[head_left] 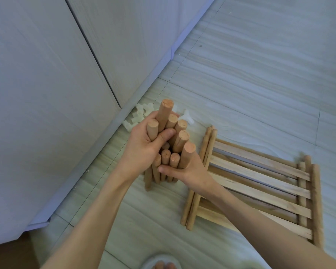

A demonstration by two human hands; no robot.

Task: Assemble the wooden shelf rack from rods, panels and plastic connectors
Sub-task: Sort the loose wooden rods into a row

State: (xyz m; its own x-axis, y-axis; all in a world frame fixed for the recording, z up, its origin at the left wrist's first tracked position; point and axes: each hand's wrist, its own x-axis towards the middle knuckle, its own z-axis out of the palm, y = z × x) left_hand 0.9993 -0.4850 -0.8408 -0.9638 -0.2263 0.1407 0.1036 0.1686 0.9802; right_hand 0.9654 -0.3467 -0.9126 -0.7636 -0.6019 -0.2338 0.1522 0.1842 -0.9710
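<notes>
A bundle of several round wooden rods (170, 152) stands upright on the tiled floor, ends pointing up at me. My left hand (144, 144) wraps the bundle from the left, thumb pressed across the rods. My right hand (186, 167) clasps it from the right and below, fingers around the nearest rods. Just to the right, a stack of slatted wooden panels (260, 183) lies flat on the floor. Behind the bundle, several translucent white plastic connectors (138, 115) lie scattered near the cabinet base, partly hidden by my hands.
White cabinet doors (47, 94) and their plinth run diagonally along the left. Pale tiled floor (260, 65) stretches to the back and right. My foot in a slipper (163, 264) shows at the bottom edge.
</notes>
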